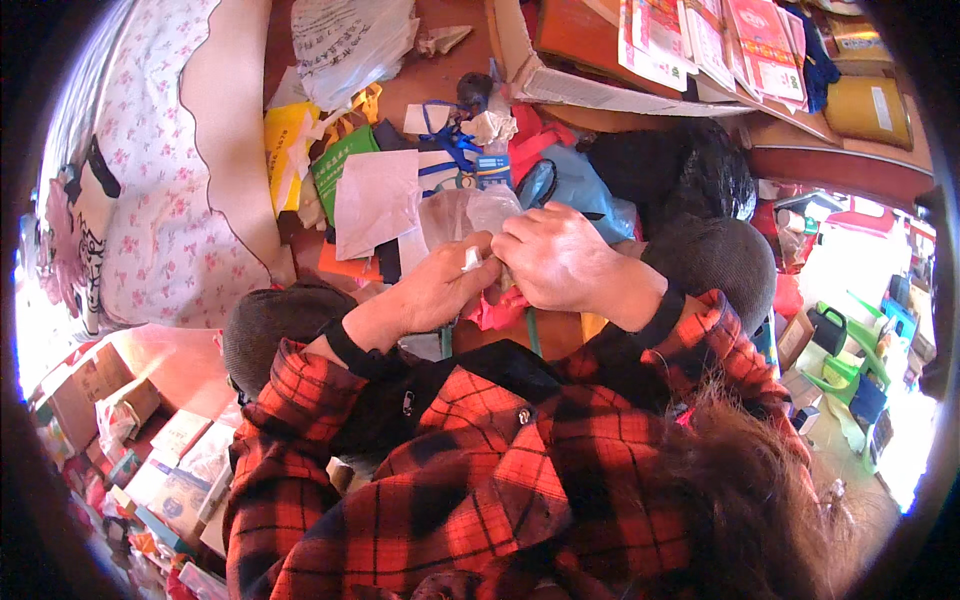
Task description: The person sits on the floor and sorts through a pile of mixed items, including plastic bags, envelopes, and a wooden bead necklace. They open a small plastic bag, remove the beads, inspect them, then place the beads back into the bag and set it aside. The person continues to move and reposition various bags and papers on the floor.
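In front of my lap, my left hand [442, 281] and my right hand [559, 259] meet, both with curled fingers. They pinch a crumpled clear plastic bag [491, 208], whose loose part spreads beyond the fingertips. A small white scrap [472, 259] pokes out by my left thumb. Pink-red material [499, 311] shows just below the hands; whether it touches them I cannot tell. Past the bag lie pale paper sheets [376, 199], a small blue printed box or card [493, 171] and a light blue plastic bag [581, 191].
A green bag [345, 161], a yellow printed bag [283, 154] and a black plastic bag [675, 165] surround the pile. Farther off, a cardboard box's edge [630, 99] borders banknote-like paper bundles [697, 45]. A floral-covered surface [161, 180] rises at left; boxes [180, 435] crowd the lower left.
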Motion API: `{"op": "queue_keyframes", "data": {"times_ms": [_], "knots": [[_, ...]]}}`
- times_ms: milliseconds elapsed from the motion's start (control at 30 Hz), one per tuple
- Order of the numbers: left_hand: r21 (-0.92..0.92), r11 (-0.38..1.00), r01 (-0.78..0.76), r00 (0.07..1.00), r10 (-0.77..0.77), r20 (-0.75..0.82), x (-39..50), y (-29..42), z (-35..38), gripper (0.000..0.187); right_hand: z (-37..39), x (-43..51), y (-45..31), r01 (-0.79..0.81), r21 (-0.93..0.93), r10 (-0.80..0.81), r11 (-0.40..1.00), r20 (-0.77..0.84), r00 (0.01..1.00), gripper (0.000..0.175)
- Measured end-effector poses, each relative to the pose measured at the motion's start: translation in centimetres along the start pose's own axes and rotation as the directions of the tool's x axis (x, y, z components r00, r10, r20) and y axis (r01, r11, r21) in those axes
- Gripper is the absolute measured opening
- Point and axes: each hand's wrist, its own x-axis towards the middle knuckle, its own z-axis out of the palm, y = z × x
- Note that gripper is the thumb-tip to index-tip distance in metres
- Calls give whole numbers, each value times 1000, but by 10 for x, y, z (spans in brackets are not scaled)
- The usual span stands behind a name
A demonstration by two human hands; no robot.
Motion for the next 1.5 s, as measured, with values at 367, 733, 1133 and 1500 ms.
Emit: {"op": "queue_keyframes", "data": {"times_ms": [367,733,1133,1500], "knots": [[-167,985,47,961,-90,-262,12,-6,-11,8,5,-10,-4,182,51,-182,982,2,983,14],[725,549,-417,750,658,-67,5,22,16,19,48,-5,21,-214,706,213,675,91,973,30],[845,419,-332,613,777,-144,0,2,1,27,-8,-2,1,-85,586,258,806,-219,941,14],[818,461,-344,552,804,-221,-1,-9,-1,38,-19,-4,-6,-190,493,232,849,-25,972,22]]}}
